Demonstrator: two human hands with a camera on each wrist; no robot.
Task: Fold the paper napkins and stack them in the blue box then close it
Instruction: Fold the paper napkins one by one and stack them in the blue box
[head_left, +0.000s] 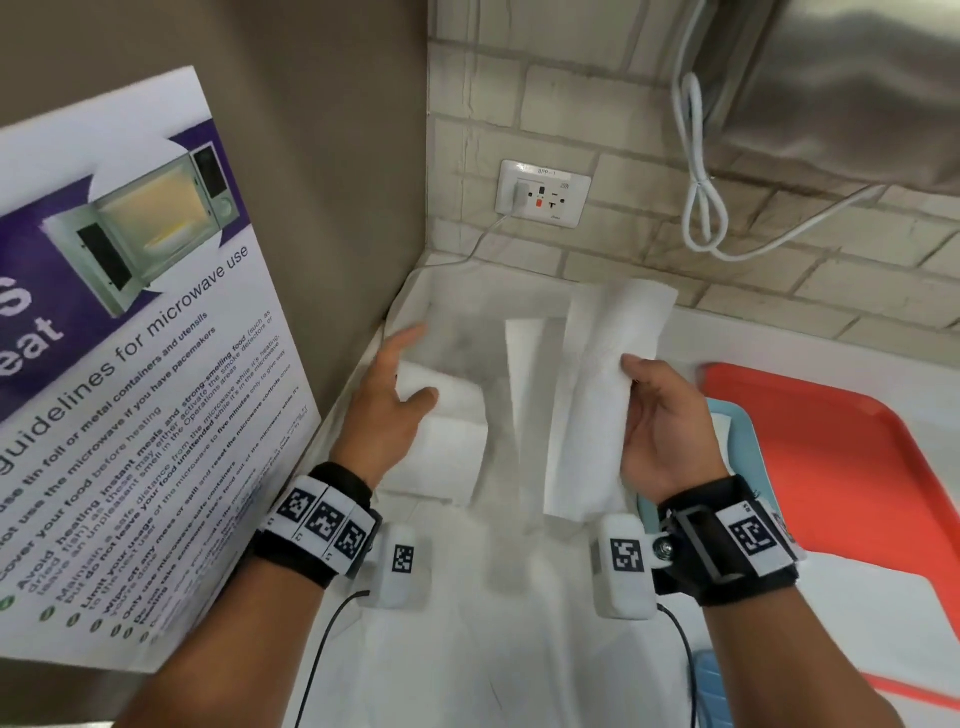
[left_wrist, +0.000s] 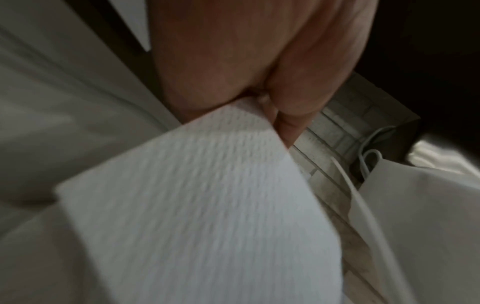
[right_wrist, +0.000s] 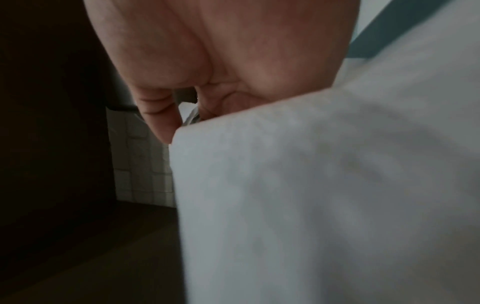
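Right hand (head_left: 670, 421) pinches the long edge of 1 paper napkin (head_left: 602, 395), thumb on the near face, fingers curled behind; the sheet is lifted off the tabletop (head_left: 519, 649) and stands as a long folded strip, top end bowing over. Left hand (head_left: 387, 400) is open, fingers extended, over a folded napkin (head_left: 441, 436) lying flat on the tabletop; the left wrist view shows a corner of that napkin (left_wrist: 197, 205) against the fingers (left_wrist: 288, 127), but whether it is gripped cannot be told. A 3rd strip (head_left: 524, 364) lies between the 2.

Blue box (head_left: 737, 447): only a light blue edge shows behind the right hand, on the red tray (head_left: 857, 457). Lid state not visible.

Handling judgement: napkin is very light, limp, textured, tears easily. Hold at edges or corners with a light pinch, crease it flat against the tabletop, and carry it folded so it does not flop open.
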